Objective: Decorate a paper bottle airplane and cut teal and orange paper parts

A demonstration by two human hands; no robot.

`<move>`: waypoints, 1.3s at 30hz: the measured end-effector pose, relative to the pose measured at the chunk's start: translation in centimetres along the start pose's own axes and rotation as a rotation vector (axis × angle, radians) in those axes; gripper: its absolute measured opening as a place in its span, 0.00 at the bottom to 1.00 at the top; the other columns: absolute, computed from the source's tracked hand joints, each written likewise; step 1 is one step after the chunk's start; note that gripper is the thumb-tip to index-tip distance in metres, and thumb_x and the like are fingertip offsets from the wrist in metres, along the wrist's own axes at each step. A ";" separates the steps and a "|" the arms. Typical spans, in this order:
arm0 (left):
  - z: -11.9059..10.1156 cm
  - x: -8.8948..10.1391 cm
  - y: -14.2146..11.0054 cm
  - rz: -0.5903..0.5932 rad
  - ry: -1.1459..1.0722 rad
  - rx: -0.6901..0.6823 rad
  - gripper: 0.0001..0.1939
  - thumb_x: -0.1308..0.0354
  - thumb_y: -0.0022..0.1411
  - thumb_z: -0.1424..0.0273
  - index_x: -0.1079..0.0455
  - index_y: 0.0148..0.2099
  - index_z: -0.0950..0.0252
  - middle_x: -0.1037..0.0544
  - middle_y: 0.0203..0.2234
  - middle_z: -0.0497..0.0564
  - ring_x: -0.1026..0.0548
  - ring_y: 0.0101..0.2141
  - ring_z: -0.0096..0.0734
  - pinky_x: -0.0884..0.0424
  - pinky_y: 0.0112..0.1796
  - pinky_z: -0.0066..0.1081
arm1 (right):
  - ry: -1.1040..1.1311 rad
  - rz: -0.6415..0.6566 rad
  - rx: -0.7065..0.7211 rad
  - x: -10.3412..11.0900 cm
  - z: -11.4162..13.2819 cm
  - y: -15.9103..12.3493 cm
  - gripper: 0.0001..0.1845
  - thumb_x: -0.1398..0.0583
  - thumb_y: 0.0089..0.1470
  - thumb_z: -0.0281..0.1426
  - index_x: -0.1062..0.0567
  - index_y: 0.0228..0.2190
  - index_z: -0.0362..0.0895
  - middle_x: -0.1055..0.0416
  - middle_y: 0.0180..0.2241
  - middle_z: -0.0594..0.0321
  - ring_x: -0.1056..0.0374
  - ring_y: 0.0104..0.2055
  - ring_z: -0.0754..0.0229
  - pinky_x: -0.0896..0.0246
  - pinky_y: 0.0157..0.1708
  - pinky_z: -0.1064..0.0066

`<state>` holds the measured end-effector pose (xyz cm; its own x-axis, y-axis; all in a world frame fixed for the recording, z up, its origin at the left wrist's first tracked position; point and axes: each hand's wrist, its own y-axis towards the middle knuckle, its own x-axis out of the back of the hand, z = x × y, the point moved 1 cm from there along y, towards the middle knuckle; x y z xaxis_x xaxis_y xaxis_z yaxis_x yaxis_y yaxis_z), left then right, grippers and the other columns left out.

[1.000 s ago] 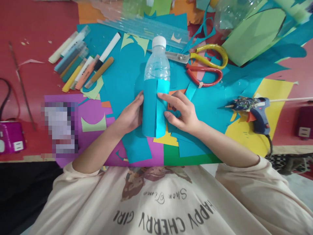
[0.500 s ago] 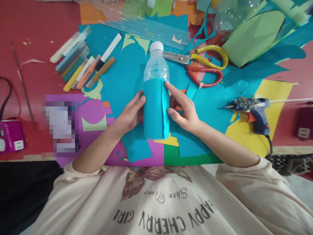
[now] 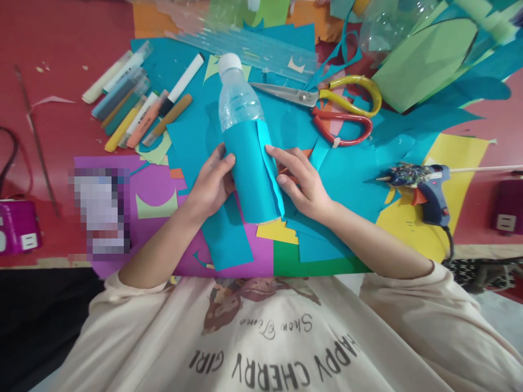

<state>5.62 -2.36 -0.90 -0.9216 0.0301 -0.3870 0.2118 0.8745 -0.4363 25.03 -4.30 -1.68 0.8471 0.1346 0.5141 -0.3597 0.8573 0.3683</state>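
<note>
A clear plastic bottle (image 3: 239, 103) with a white cap lies tilted to the upper left over the paper sheets, its lower body wrapped in a teal paper sleeve (image 3: 251, 174). My left hand (image 3: 210, 182) grips the sleeve's left side, thumb on top. My right hand (image 3: 302, 182) presses its fingertips against the sleeve's right edge, where a loose paper flap stands off the bottle.
Scissors with yellow and red handles (image 3: 335, 106) lie behind the bottle. A blue glue gun (image 3: 420, 182) rests at the right on yellow paper. Several markers (image 3: 139, 103) lie at the back left. Teal, purple, green paper scraps cover the red table (image 3: 49, 49). A purple box (image 3: 16, 226) sits far left.
The bottle has tipped from nearly upright in view to leaning left. My right index finger slid down from the sleeve's top edge to its side. The flap stays pressed.
</note>
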 end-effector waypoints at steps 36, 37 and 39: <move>0.2 0.3 0.4 -0.087 -0.095 -0.166 0.15 0.38 0.64 0.63 0.31 0.52 0.59 0.22 0.51 0.49 0.36 0.64 0.44 0.31 0.60 0.40 | 0.505 0.113 -0.404 -0.4 -0.2 0.5 0.36 0.51 0.61 0.58 0.34 0.60 0.49 0.31 0.61 0.60 0.39 0.66 0.51 0.47 0.68 0.53; 0.3 0.3 0.3 -0.073 -0.120 -0.158 0.16 0.39 0.64 0.63 0.32 0.53 0.60 0.22 0.51 0.49 0.36 0.65 0.44 0.32 0.61 0.41 | 0.485 0.121 -0.400 -0.3 -0.1 0.5 0.37 0.52 0.61 0.58 0.33 0.60 0.48 0.32 0.61 0.60 0.41 0.67 0.51 0.50 0.69 0.53; 0.4 0.2 0.3 -0.046 -0.159 -0.171 0.17 0.40 0.66 0.65 0.33 0.55 0.61 0.22 0.51 0.51 0.37 0.65 0.44 0.34 0.62 0.43 | 0.476 0.137 -0.405 -0.3 -0.1 0.5 0.39 0.52 0.60 0.59 0.33 0.60 0.47 0.33 0.62 0.60 0.43 0.68 0.51 0.54 0.71 0.55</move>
<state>5.60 -2.30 -1.40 -0.8631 -0.0765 -0.4992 0.1001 0.9429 -0.3177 24.65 -3.86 -1.67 0.9185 0.3823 0.1010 -0.3796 0.9240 -0.0459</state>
